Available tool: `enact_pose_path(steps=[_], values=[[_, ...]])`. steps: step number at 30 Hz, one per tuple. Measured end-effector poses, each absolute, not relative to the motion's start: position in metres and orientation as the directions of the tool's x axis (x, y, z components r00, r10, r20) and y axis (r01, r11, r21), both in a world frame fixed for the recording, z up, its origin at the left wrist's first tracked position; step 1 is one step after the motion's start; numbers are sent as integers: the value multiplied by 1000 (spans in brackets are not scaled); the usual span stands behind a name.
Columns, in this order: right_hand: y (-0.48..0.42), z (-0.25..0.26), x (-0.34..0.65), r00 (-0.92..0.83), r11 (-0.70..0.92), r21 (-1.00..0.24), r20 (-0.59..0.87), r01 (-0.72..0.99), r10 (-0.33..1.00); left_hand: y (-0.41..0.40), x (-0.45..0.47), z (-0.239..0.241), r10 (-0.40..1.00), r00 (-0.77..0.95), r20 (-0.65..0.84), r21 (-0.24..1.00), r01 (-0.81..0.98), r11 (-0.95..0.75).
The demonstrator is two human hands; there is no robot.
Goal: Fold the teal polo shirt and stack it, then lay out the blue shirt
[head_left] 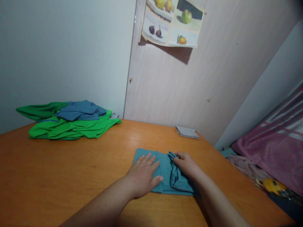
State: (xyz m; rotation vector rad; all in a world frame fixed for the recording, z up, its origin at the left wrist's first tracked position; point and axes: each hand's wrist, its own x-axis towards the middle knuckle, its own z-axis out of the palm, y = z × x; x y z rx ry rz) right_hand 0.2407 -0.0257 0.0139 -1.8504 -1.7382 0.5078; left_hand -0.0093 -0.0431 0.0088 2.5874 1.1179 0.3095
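Observation:
A teal garment [165,171], partly folded into a flat rectangle, lies on the orange-brown table near its front. My left hand [144,175] rests flat on the garment's left part with the fingers spread. With thumb and fingers pinched, my right hand [186,164] grips a folded edge of the same cloth at its right side. Below that grip the fabric is raised in loose folds with dark gaps between the layers. What kind of garment it is, I cannot make out.
Green and blue clothes [78,124] lie heaped at the table's back left. A small folded checked cloth [187,132] sits at the back right. Behind the table [71,176] stands a wall with a fruit poster [174,23]. Beyond the right edge are a pink curtain [272,151] and more fabric.

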Motion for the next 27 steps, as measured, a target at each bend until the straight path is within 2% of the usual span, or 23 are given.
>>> enact_pose_path(steps=[8,14,19,22,24,27], values=[[-26,9,244,28,52,-643,115,764,993,-43,-10,8,730,678,84,355,665,-658],[-27,9,241,-6,76,-605,116,793,993,-44,-10,9,736,673,73,351,673,-651],[-27,11,247,135,55,-546,302,836,944,-42,-9,7,730,678,86,354,664,-658],[-28,8,245,128,79,-490,374,868,919,-42,-9,6,731,676,89,365,661,-656],[-30,3,239,58,123,-467,354,875,933,-43,-9,7,735,673,84,371,663,-650],[-34,-6,227,-47,149,-416,247,897,968,-43,-9,8,737,671,80,366,668,-648]])
